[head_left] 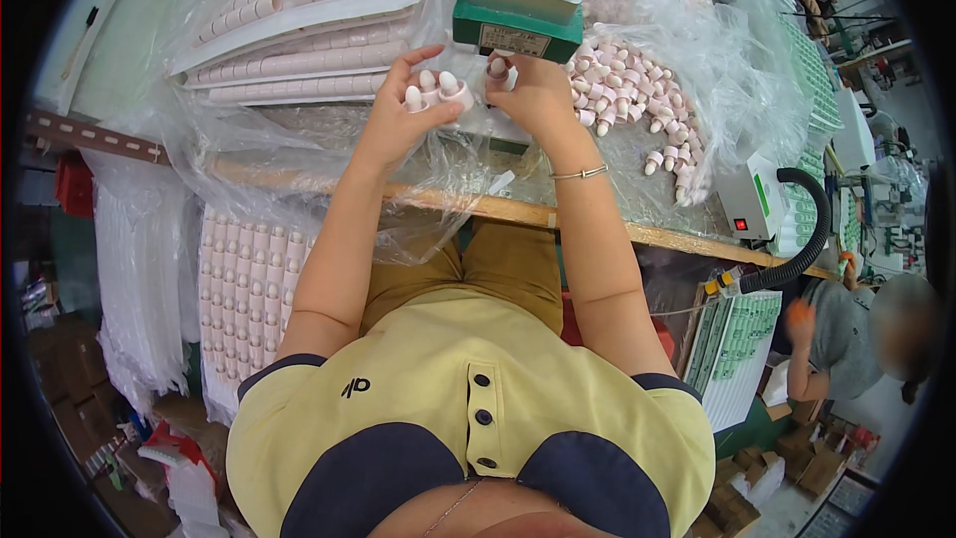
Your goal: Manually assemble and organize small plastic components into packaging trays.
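Note:
My left hand (393, 120) is closed around several small pale pink tubes with rounded white tips (431, 86), which stand side by side between thumb and fingers. Just right of it, my right hand (538, 98) grips a single similar pink tube (499, 78) below the green head of a bench press (518, 32). The tube's lower end and some fingertips are hidden. The two hands are apart, both over the worktable near the press.
Loose pink tubes with white tips (622, 90) lie heaped right of the press. Stacked trays of pink tubes (309, 60) sit at the left under plastic film. A white box with a black hose (752, 199) stands at the right. A co-worker (846, 334) sits beyond it.

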Action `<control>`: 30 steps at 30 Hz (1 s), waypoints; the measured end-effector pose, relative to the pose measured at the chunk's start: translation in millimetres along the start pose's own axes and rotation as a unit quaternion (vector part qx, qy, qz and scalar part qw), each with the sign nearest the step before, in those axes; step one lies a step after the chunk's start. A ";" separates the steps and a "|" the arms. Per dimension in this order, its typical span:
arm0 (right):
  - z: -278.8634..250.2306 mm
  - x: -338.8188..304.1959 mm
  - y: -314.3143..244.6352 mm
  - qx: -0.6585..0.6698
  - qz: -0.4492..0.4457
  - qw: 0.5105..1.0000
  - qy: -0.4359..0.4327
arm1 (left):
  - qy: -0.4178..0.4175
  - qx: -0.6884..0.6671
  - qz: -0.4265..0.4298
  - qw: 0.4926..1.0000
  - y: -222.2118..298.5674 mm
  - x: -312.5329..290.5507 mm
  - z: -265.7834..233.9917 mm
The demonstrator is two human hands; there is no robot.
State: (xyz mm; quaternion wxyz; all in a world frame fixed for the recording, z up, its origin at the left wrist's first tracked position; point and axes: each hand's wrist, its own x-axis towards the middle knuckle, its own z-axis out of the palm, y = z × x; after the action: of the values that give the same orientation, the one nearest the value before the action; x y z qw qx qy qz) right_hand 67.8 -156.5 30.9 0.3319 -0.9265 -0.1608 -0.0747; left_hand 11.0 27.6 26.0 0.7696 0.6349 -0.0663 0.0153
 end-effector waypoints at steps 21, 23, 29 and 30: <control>-82.7 -273.6 101.8 0.443 0.259 0.829 0.221 | -0.430 0.012 -0.145 0.891 -92.3 -77.9 235.6; -87.3 -299.6 123.2 0.441 0.270 0.814 0.265 | -0.452 -0.041 -0.172 0.874 -111.2 -83.9 268.2; -105.1 -361.2 180.7 0.406 0.314 0.740 0.435 | -0.521 0.022 -0.238 0.819 -131.2 -99.0 351.3; -107.7 -363.3 183.7 0.408 0.313 0.723 0.461 | -0.524 0.031 -0.158 0.837 -140.7 -101.5 358.9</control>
State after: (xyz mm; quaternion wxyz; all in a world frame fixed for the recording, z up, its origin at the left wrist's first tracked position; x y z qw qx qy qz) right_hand -212.2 -449.3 -83.9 0.7154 -0.5508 0.2962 -0.3117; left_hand -104.1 -344.9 -57.2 0.5919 0.5734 -0.3578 -0.4391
